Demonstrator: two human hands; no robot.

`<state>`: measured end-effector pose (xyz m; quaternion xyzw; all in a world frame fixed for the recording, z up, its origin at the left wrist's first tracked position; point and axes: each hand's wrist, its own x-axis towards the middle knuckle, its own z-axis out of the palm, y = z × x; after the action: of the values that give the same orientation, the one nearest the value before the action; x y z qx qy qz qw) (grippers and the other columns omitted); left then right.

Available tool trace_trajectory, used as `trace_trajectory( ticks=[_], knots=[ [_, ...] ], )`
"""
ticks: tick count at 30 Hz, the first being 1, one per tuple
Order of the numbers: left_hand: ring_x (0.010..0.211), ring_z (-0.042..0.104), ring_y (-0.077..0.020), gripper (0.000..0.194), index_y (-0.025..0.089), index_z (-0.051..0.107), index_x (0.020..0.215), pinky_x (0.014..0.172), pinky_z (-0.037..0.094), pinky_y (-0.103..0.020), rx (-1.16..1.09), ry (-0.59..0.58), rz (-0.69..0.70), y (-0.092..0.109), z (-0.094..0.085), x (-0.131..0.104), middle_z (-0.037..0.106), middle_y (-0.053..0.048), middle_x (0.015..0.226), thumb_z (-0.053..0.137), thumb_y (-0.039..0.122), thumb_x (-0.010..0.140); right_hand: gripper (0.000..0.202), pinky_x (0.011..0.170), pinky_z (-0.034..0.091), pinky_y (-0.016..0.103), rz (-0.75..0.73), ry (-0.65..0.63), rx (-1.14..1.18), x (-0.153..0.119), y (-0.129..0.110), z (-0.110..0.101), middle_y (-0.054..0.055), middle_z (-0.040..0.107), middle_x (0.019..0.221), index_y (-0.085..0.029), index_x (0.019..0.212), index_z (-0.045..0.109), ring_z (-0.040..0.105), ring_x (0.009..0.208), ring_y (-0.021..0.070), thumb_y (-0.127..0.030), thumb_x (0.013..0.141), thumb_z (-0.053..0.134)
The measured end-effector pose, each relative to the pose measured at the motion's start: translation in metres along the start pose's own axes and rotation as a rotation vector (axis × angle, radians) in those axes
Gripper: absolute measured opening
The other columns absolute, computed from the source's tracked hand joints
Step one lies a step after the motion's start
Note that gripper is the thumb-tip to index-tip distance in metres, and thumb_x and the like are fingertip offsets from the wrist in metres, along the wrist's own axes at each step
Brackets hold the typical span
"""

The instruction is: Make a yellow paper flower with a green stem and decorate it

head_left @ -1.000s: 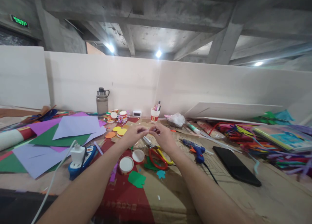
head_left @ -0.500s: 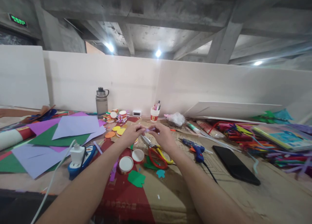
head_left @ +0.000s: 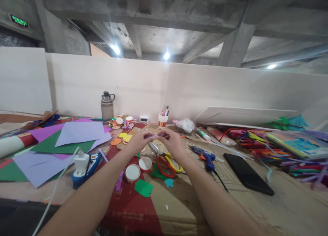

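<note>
My left hand (head_left: 139, 140) and my right hand (head_left: 171, 141) meet over the middle of the table, fingertips pinched together. Between them is a small light purple paper piece (head_left: 155, 135), mostly hidden by the fingers. Just below the hands lie scissors (head_left: 166, 164) with red and yellow handles, their blades pointing away from me. Two round white-topped pieces with red sides, one a nearer disc (head_left: 132, 173) and one a farther disc (head_left: 145, 164), rest nearer me. Beside them are a green paper scrap (head_left: 144, 188) and a blue paper cutout (head_left: 168, 183).
A blue glue gun (head_left: 208, 159) and a black phone (head_left: 248, 173) lie to the right. Purple and green paper sheets (head_left: 79, 133) and a blue power strip (head_left: 85, 171) are on the left. At the back stand a bottle (head_left: 107, 107) and a pen cup (head_left: 162, 120).
Both hands stay in nearly the same place. Their fingers have shifted slightly around the purple piece, the fingertips closer together and less of it showing.
</note>
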<state>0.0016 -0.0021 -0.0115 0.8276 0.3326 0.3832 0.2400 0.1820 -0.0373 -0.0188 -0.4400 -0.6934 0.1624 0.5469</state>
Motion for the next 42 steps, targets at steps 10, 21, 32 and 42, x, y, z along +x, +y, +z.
trace_trajectory(
  ticks=[10, 21, 32, 42],
  knots=[
    [0.077, 0.062, -0.0173, 0.029, 0.020, 0.074, 0.093, 0.072, 0.047, -0.028, -0.032, 0.046, -0.055, -0.002, 0.001, 0.000, 0.073, -0.002, 0.084, 0.059, 0.043, 0.081, 0.021, 0.061, 0.045, 0.029, 0.004, -0.005, 0.045, -0.001, -0.007, -0.002, 0.003, 0.065, 0.071, -0.019, 0.073, 0.065, 0.057, 0.066, 0.0165, -0.039, 0.079, 0.064],
    [0.077, 0.063, -0.0170, 0.023, 0.021, 0.074, 0.089, 0.071, 0.047, -0.028, 0.035, 0.099, -0.008, 0.003, 0.002, -0.002, 0.073, -0.002, 0.082, 0.060, 0.039, 0.083, 0.019, 0.060, 0.043, 0.028, 0.082, 0.027, 0.089, -0.001, -0.011, -0.001, 0.002, 0.063, 0.071, -0.018, 0.072, 0.062, 0.056, 0.064, 0.0155, -0.037, 0.074, 0.066],
    [0.079, 0.065, -0.0174, 0.021, 0.021, 0.073, 0.091, 0.074, 0.049, -0.028, -0.031, 0.098, -0.019, 0.005, 0.005, -0.002, 0.074, -0.002, 0.085, 0.063, 0.037, 0.082, 0.019, 0.062, 0.046, 0.028, 0.057, 0.066, 0.157, -0.001, -0.007, 0.003, 0.003, 0.064, 0.078, -0.019, 0.083, 0.057, 0.059, 0.069, 0.0164, -0.030, 0.071, 0.067],
    [0.078, 0.064, -0.0165, 0.015, 0.021, 0.073, 0.086, 0.072, 0.049, -0.027, -0.020, 0.140, -0.020, 0.007, 0.006, -0.003, 0.073, -0.001, 0.082, 0.065, 0.032, 0.080, 0.025, 0.064, 0.048, 0.030, 0.078, 0.094, 0.176, -0.002, -0.009, 0.003, 0.003, 0.066, 0.082, -0.020, 0.089, 0.059, 0.062, 0.073, 0.0174, -0.031, 0.069, 0.070]
  ],
)
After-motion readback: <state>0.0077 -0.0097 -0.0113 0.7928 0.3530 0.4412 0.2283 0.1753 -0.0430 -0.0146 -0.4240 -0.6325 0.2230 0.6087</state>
